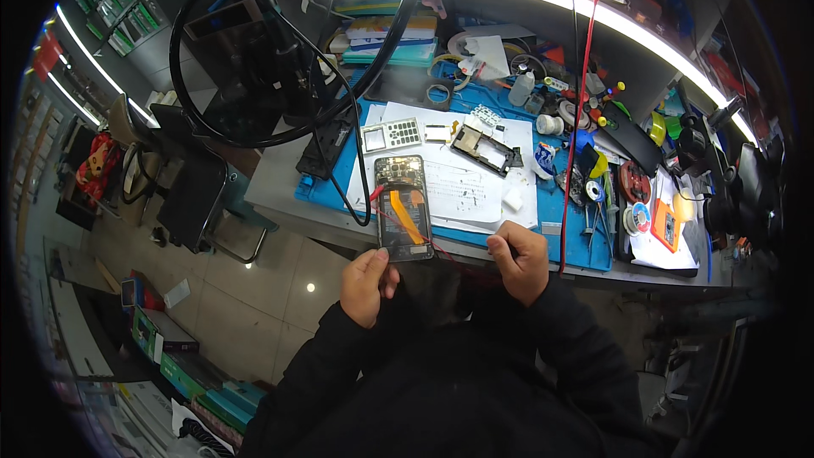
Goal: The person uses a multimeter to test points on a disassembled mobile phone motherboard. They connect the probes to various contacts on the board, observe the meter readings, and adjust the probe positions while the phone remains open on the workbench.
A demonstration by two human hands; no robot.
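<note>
An opened smartphone [402, 212] lies tilted over the front edge of the bench, its inside facing up. An orange ribbon cable [404, 216] runs across its black battery area. My left hand [367, 285] pinches the phone's lower left corner between thumb and fingers. A red clip [376, 192] on a lead touches or hangs over the phone's left side. Thin red wires [441, 251] trail from its lower right corner. My right hand [520, 262] is curled closed to the right of the phone, apart from it; whatever it may hold is hidden by the fingers.
A blue mat [553, 212] under white paper covers the bench. Beyond the phone are a silver keypad cover [391, 134] and a black phone frame [481, 151]. Red and black test leads [580, 76] hang on the right, near solder spools [637, 219]. A thick black cable [180, 59] loops at left.
</note>
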